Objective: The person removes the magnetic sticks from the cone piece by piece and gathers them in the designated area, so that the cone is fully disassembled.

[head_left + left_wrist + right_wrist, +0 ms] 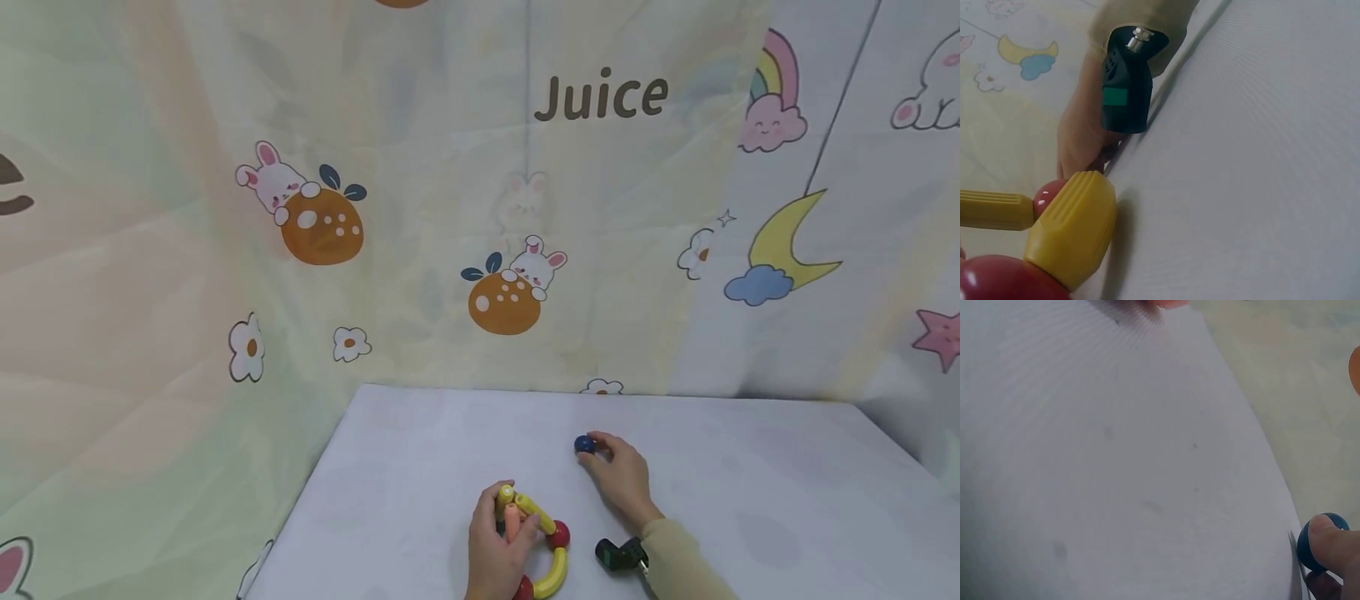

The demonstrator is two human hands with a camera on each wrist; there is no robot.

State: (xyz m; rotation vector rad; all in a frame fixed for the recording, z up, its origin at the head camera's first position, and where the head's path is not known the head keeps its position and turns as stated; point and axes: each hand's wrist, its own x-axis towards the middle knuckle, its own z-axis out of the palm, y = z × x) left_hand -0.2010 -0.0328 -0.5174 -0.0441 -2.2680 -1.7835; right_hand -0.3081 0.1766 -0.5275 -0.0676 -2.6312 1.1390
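My left hand (495,550) grips a small frame of toy building rods and balls over the front of the table. In it are a curved yellow rod (553,579), straight yellow rods (537,514), an orange rod (512,522) and red balls (558,534). The left wrist view shows a thick yellow rod (1075,225) and a large red ball (1010,278) up close. Farther back, my right hand (624,483) pinches a dark blue ball (585,444) between thumb and fingers. That blue ball (1305,550) sits at the lower right of the right wrist view.
Both hands work over a white table (420,442). Behind it hangs a printed curtain (420,250) with rabbits, oranges and flowers. A black wrist camera (619,556) sticks out by the right sleeve (682,558).
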